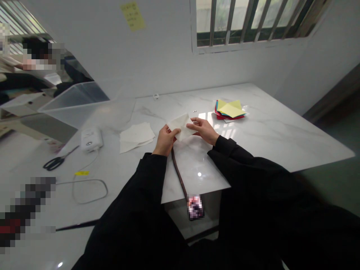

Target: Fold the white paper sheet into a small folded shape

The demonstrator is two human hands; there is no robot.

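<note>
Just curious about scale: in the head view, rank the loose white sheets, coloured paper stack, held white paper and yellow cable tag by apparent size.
1. Loose white sheets
2. Coloured paper stack and held white paper: too alike to rank, the latter being partly hidden
3. Yellow cable tag

A single head-worn view faces forward and down — near, above the desk [270, 131] — with left hand [165, 139] and right hand [207, 131] central, barred window [255, 22] at one o'clock.

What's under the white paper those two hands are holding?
Below the white paper, I see shiny table. A brown strap runs up to the left hand, where its end is hidden. Anything right underneath the paper is covered, so I can't tell.
</note>
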